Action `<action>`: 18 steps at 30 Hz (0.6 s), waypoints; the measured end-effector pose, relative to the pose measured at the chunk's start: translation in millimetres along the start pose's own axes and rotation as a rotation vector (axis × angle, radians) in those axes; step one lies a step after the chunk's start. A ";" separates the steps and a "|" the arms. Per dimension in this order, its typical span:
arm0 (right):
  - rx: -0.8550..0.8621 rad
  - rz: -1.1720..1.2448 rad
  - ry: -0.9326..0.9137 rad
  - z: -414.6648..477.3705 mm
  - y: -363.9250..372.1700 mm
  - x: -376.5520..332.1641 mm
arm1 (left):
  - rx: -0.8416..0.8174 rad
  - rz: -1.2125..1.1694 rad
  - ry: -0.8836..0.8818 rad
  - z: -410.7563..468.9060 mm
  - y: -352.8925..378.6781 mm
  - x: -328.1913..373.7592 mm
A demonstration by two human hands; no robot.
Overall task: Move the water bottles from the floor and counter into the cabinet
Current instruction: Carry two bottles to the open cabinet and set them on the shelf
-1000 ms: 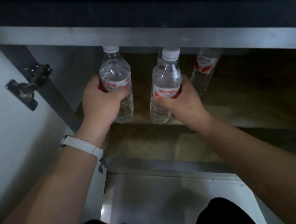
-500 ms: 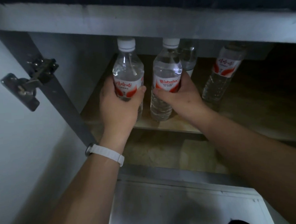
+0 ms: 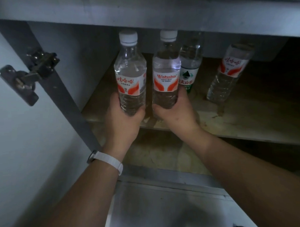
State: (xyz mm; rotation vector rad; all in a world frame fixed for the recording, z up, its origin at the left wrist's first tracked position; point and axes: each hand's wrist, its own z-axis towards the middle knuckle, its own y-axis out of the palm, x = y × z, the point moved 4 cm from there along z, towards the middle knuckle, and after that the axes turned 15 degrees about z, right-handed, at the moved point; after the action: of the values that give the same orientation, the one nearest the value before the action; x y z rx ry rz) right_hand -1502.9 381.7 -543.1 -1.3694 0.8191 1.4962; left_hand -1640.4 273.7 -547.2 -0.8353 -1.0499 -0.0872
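Observation:
Two clear water bottles with red-and-white labels and white caps stand upright side by side at the front of the cabinet shelf (image 3: 248, 120). My left hand (image 3: 124, 121) grips the base of the left bottle (image 3: 130, 71). My right hand (image 3: 176, 114) grips the base of the right bottle (image 3: 166, 70). Behind them on the shelf stand a green-labelled bottle (image 3: 189, 66) and, further right, another red-labelled bottle (image 3: 227, 73), both free of my hands. Their caps are hidden by the cabinet's top frame.
The white cabinet door (image 3: 19, 135) hangs open at left, with a metal hinge (image 3: 30, 75) on its inner face. A grey frame rail (image 3: 159, 16) crosses above the bottles. Below the shelf lie a lower compartment (image 3: 155, 155) and a pale floor (image 3: 166, 211).
Both hands have pushed their bottles further in and to the right on the shelf, and have slid from the labels down to the bases. The view has closed in; the green-labelled bottle now shows.

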 end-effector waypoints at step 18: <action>0.002 -0.211 -0.042 84.9 40.7 2.8 | 0.151 0.004 -0.101 85.1 1.0 -18.4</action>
State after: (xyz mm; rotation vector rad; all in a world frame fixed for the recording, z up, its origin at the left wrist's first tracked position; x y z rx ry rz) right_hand -1572.0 445.3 -536.6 -1.3735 0.6286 1.3552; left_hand -1711.7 323.5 -543.0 -0.7105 -1.1344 0.0382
